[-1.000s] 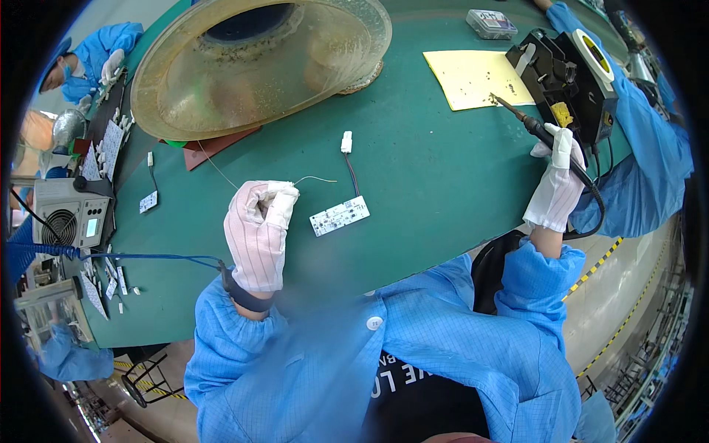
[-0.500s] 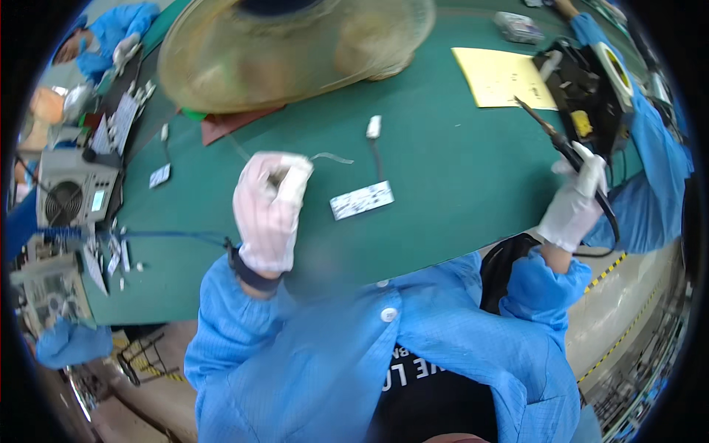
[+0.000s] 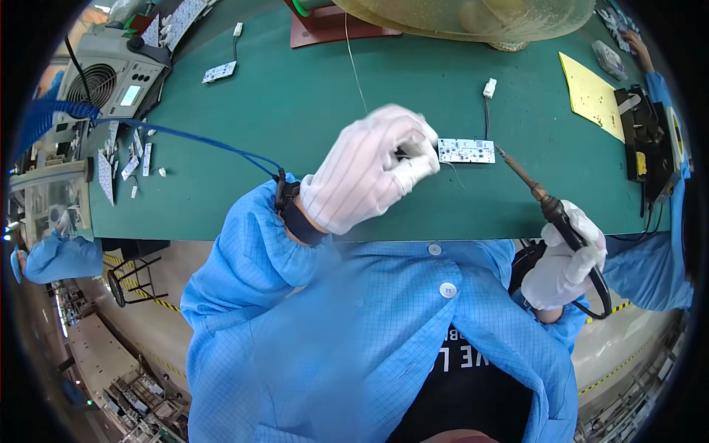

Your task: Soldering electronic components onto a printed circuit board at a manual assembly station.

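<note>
A small white circuit board [image 3: 467, 151] lies on the green mat, with a dark cable rising from it to a white connector [image 3: 490, 88]. My gloved left hand [image 3: 373, 171] is closed in a pinch on thin solder wire [image 3: 353, 60]. The wire comes down from the far side, and its free end sticks out past my fingertips below the board. Those fingertips are at the board's left edge; whether they touch it I cannot tell. In my gloved right hand [image 3: 567, 255] is a soldering iron [image 3: 550, 207], its tip by the board's right end.
A second board with cable [image 3: 220, 71] lies far left. Loose board pieces [image 3: 107, 176] and a grey bench unit with display [image 3: 111, 77] are at left. A large lens-like cover [image 3: 465, 22], a red-brown stand [image 3: 332, 33], yellow paper [image 3: 591, 96] and a black iron holder [image 3: 646, 140] stand farther back.
The view has shifted. My right hand has brought the soldering iron away from its holder to the board's right end. My left hand, with the solder wire, has come up to the board's left edge.
</note>
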`<control>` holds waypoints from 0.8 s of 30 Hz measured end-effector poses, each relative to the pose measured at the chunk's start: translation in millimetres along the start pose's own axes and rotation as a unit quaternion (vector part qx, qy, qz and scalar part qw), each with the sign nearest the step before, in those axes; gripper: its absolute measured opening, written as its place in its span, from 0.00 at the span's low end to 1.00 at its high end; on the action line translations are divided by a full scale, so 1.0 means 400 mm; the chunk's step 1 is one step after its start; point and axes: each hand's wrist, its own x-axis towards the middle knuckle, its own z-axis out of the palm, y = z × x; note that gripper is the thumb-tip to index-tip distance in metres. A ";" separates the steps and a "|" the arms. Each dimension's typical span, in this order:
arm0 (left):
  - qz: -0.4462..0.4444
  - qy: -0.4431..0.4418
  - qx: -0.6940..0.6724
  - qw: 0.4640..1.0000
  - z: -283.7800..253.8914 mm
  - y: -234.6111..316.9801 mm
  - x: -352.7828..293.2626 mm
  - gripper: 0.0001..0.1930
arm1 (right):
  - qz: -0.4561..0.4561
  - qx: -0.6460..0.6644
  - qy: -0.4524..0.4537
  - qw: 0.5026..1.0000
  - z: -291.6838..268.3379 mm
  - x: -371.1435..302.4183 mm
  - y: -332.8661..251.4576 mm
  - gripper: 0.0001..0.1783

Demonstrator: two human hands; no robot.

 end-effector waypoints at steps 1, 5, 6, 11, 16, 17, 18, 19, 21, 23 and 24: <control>0.006 -0.025 -0.016 1.000 0.000 0.000 -0.005 0.07 | 0.017 0.003 -0.001 1.000 0.005 -0.001 -0.001 0.30; 0.002 -0.056 -0.047 0.997 0.013 0.005 -0.018 0.10 | 0.052 0.015 -0.020 0.998 0.016 0.002 -0.004 0.29; -0.007 -0.056 -0.056 0.997 0.017 0.006 -0.020 0.11 | 0.053 0.017 -0.027 0.998 0.017 0.003 -0.005 0.29; 0.008 0.074 -0.045 0.996 0.050 -0.003 -0.012 0.12 | 0.008 -0.029 -0.016 0.999 0.022 0.000 -0.005 0.29; 0.091 0.202 0.178 0.959 0.069 -0.041 0.037 0.13 | -0.050 -0.084 -0.047 0.994 0.020 -0.010 -0.008 0.30; 0.126 0.207 0.169 0.955 0.070 -0.048 0.050 0.14 | -0.069 -0.105 -0.055 0.991 0.019 -0.011 -0.006 0.30; 0.128 0.213 0.167 0.954 0.074 -0.052 0.058 0.14 | -0.084 -0.118 -0.064 0.987 0.019 -0.011 -0.003 0.30; 0.145 0.211 0.169 0.952 0.071 -0.058 0.068 0.13 | -0.094 -0.127 -0.067 0.985 0.018 -0.010 -0.001 0.31; 0.152 0.203 0.167 0.953 0.070 -0.060 0.074 0.13 | -0.108 -0.137 -0.078 0.981 0.015 -0.007 0.004 0.30; 0.136 0.191 0.154 0.960 0.070 -0.056 0.067 0.12 | -0.117 -0.149 -0.085 0.978 0.013 -0.006 0.005 0.30; 0.115 0.183 0.152 0.964 0.070 -0.053 0.063 0.12 | -0.122 -0.153 -0.089 0.977 0.012 -0.004 0.007 0.30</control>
